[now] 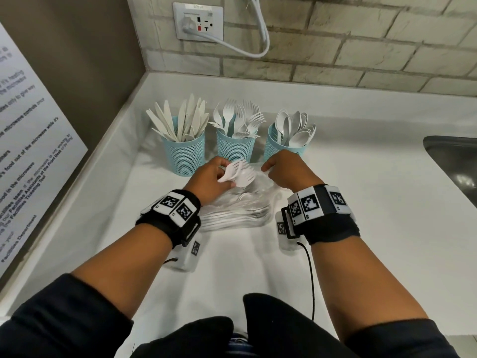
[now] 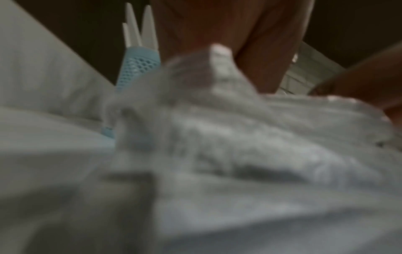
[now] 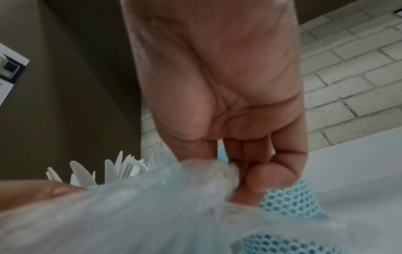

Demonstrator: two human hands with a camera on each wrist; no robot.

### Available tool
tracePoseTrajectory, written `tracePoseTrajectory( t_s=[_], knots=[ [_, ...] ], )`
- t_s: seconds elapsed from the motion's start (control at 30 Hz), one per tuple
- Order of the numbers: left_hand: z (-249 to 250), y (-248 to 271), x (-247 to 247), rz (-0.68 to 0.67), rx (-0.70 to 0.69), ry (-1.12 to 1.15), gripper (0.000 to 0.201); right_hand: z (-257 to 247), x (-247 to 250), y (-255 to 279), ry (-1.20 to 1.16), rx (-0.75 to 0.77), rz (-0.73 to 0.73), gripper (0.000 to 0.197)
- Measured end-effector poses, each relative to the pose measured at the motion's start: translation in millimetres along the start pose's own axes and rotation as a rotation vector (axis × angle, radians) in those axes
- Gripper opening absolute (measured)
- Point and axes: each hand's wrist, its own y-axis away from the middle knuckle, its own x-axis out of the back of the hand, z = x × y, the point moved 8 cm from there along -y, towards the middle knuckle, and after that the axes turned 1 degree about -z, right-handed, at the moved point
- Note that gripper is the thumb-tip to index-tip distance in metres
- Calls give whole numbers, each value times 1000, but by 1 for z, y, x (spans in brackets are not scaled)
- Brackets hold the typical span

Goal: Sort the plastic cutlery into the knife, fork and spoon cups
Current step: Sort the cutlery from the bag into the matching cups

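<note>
Clearly we hold a few white forks (image 1: 238,171) in our left hand (image 1: 210,179), its grip curled round them just before the fork cup (image 1: 236,148). Our right hand (image 1: 286,171) pinches the clear bag (image 1: 240,208) on the worktop (image 1: 361,202). Forks are light, stiff and slick; we judge the handles safest. Cups crowd close, with open room toward us.

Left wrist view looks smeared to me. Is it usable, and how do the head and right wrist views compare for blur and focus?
Left wrist: heavily blurred, only the knife cup reads clearly. Head: mostly sharp, slight motion blur on the forks in the left hand, wide-angle bending of the counter edge. Right wrist: right hand sharp, the clear plastic bag it pinches out of focus.
</note>
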Motion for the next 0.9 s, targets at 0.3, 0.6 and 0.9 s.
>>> tracePoseTrajectory(
  t_s=[0.3,0.6,0.9],
  knots=[
    [28,-1,35,123,-79,479,48,-47,16,11,-479,201,-151,25],
    [28,2,33,125,5,772,28,-51,18,-2,-973,138,-3,9],
    [24,7,20,24,127,910,24,-46,11,-3,-1072,124,-62,35]
  ],
)
